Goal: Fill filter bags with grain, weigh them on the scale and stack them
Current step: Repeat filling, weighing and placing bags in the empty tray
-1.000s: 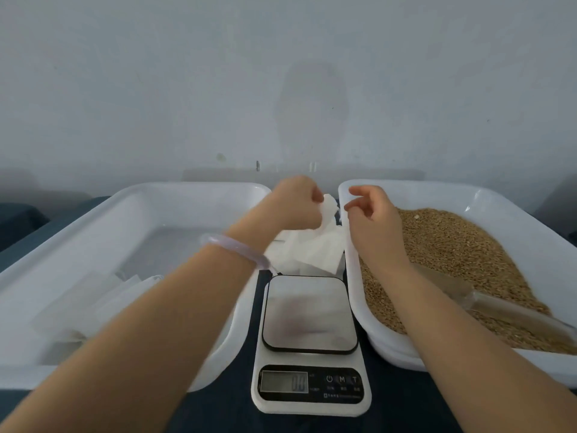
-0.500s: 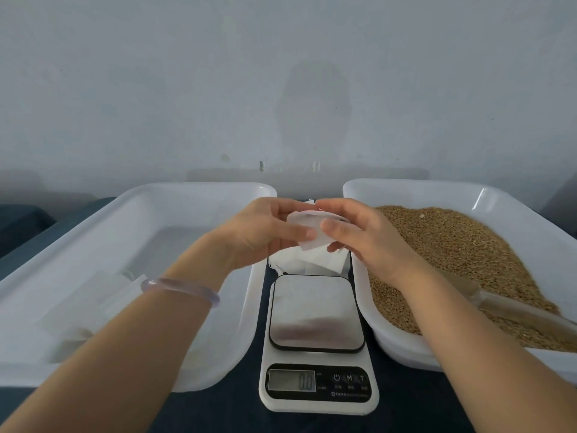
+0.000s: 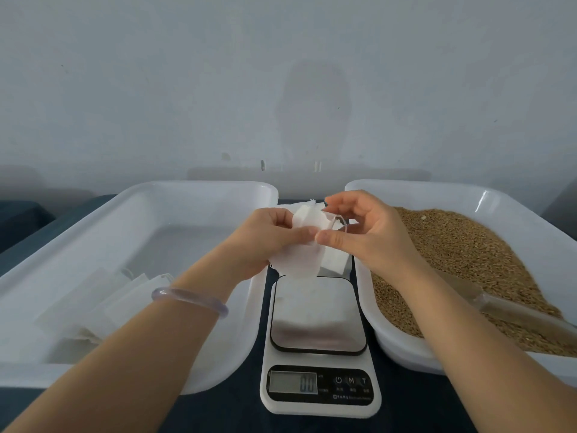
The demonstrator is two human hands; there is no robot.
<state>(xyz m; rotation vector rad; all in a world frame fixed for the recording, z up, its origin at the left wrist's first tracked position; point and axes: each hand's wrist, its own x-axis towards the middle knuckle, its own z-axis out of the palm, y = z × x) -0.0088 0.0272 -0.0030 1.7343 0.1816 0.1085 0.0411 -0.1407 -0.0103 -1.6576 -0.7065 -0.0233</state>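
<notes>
Filter bag (image 3: 303, 258), empty, hangs above the far edge of the scale (image 3: 317, 314), pinched by my left grip (image 3: 265, 239); my right grip (image 3: 368, 235) pinches its rim. I should spread the mouth wide before scooping grain (image 3: 462, 254).

A limp white filter bag (image 3: 301, 257) hangs crumpled just above the far edge of the white scale (image 3: 318, 339), whose display reads zero, with brown grain (image 3: 462, 264) heaped to its right and pale flat bags (image 3: 103, 304) overlapping to its left.

bare forearms, translucent bangle (image 3: 190, 302) on left wrist
</notes>
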